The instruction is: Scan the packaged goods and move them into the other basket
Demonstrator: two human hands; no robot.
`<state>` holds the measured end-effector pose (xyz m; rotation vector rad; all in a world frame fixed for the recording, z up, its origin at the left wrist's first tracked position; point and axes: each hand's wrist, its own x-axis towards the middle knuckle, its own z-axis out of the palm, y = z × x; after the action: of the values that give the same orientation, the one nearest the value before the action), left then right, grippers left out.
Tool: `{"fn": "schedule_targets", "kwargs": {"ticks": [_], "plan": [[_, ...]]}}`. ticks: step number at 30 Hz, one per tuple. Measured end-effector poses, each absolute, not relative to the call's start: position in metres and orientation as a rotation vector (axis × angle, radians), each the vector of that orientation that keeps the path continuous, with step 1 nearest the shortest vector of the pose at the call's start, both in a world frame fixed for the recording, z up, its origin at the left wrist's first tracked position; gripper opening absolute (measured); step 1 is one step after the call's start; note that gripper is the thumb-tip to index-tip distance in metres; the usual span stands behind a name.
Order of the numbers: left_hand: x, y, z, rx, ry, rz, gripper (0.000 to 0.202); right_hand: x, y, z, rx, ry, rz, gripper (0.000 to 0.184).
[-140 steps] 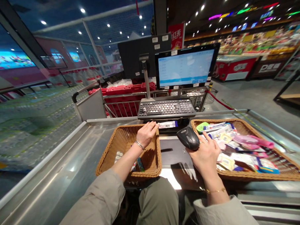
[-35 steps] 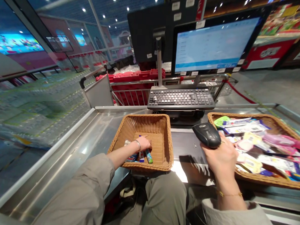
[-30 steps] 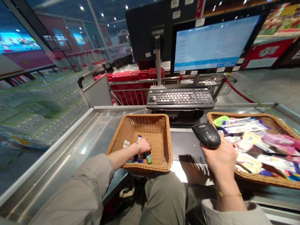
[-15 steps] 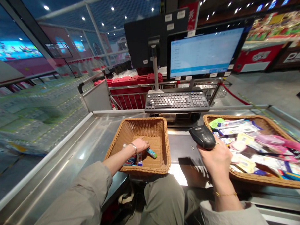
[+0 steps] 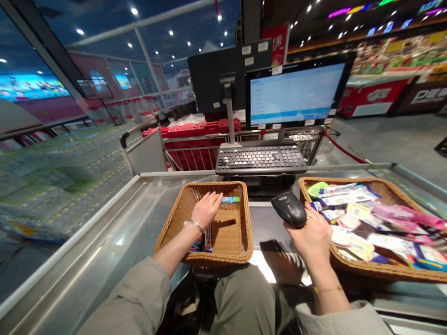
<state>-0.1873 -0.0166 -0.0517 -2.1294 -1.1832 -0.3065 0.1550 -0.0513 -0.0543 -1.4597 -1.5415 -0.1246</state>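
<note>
Since the right hand [image 5: 310, 236] has the scanner [image 5: 288, 209] wrapped in a firm grip, only the left hand [image 5: 206, 211] is free: flat, open, holding nothing, fingertips just beside a teal tube [image 5: 230, 200] at the far rim of the left basket [image 5: 219, 258]. That basket holds little, just small packs [image 5: 196, 245] near the front wall. Right basket [image 5: 389, 274] sits heaped with mixed packets [image 5: 362, 203], within easy reach.

The steel checkout counter [image 5: 98, 226] carries two woven baskets. The left basket [image 5: 168, 219] stands just before the keyboard [image 5: 261, 158], and the right basket [image 5: 356, 182], with many small packets [image 5: 361, 228] inside, stands near it.
</note>
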Motion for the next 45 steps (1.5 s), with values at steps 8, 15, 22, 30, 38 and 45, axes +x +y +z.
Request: {"fn": "schedule_targets", "kwargs": {"ticks": [8,15,22,30,38,45], "plan": [[-0.175,-0.018,-0.049,-2.091,-1.257,-0.46,0.043,0.153,-0.053,-0.051,-1.375,-1.618,-0.185,0.028],[-0.156,-0.016,-0.038,-2.086,-1.295,-0.524,0.05,0.148,-0.056,-0.048,-1.351,-1.761,-0.168,0.03],[-0.134,-0.015,-0.037,-2.103,-1.293,-0.55,0.049,0.146,-0.059,-0.047,-1.327,-1.794,-0.184,0.027],[-0.125,-0.015,-0.037,-2.108,-1.275,-0.569,0.048,0.148,-0.058,-0.049,-1.325,-1.812,-0.193,0.029],[-0.121,-0.016,-0.037,-2.109,-1.284,-0.565,0.046,0.149,-0.06,-0.047,-1.337,-1.814,-0.182,0.026],[-0.121,-0.015,-0.039,-2.135,-1.316,-0.564,0.05,0.15,-0.062,-0.045,-1.336,-1.83,-0.17,0.023]]}}
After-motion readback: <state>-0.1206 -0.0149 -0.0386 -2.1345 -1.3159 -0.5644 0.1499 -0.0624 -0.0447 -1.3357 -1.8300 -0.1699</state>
